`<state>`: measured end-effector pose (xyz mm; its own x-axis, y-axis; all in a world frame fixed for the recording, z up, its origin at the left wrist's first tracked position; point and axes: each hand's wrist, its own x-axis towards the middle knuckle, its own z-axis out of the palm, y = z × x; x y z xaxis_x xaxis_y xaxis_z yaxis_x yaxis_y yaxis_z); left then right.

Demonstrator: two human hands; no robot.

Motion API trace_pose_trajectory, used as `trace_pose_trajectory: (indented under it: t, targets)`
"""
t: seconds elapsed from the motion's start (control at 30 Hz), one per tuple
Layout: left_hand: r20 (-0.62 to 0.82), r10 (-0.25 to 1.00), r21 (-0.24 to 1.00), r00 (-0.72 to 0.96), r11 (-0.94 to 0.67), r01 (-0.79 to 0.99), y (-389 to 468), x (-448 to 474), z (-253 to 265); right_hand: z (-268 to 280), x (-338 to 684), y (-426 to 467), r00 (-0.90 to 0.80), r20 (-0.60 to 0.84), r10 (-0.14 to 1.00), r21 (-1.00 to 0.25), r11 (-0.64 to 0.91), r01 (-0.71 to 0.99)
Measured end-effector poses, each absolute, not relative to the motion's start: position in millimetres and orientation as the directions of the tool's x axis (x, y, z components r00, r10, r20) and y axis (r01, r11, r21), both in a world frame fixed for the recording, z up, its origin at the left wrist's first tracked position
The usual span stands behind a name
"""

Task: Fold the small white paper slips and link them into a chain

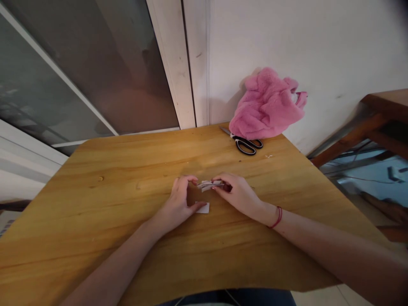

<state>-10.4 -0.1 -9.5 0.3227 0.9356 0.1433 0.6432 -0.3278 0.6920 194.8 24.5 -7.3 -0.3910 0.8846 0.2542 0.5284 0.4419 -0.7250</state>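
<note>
Between the fingertips of my right hand (234, 189) are small pieces of white paper (207, 185), thin and lying partly over one another. The thumb and fingers pinch them from the right, just above the table. My left hand (181, 196) has its thumb and fingers spread apart. Its index fingertip reaches the left end of the papers; whether it presses on them I cannot tell. The left thumb rests at a separate small white paper square (204, 208), flat on the wood nearer to me. A red string bracelet (279, 217) circles my right wrist.
Scissors with black handles (246, 145) lie at the back of the wooden table (95, 229), partly beneath a pink plush cloth (267, 106) against the wall. A paper scrap (268, 156) and a small round bit (100, 179) lie on the tabletop. A wooden stool (382, 110) stands at right.
</note>
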Motion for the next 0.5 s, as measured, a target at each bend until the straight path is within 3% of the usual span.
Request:
trace_pose_trajectory:
  t: [0.27, 0.37, 0.5]
  targets:
    - [-0.029, 0.873, 0.612, 0.487, -0.370, 0.699, 5.2, -16.9, 5.0, -9.0, 198.8, 30.5, -0.317, 0.260, 0.912, -0.742, 0.398, 0.539]
    - [0.018, 0.841, 0.625, 0.540, -0.431, 0.651, 5.9, -14.5, 5.2, -9.5, 198.5, 30.4, -0.351, 0.235, 0.906, -0.744, 0.400, 0.535]
    - [0.078, 0.908, 0.674, 0.412, -0.352, 0.650, 2.0, -9.3, -1.9, -7.2, 196.7, 28.5, -0.441, 0.180, 0.879, -0.756, 0.411, 0.510]
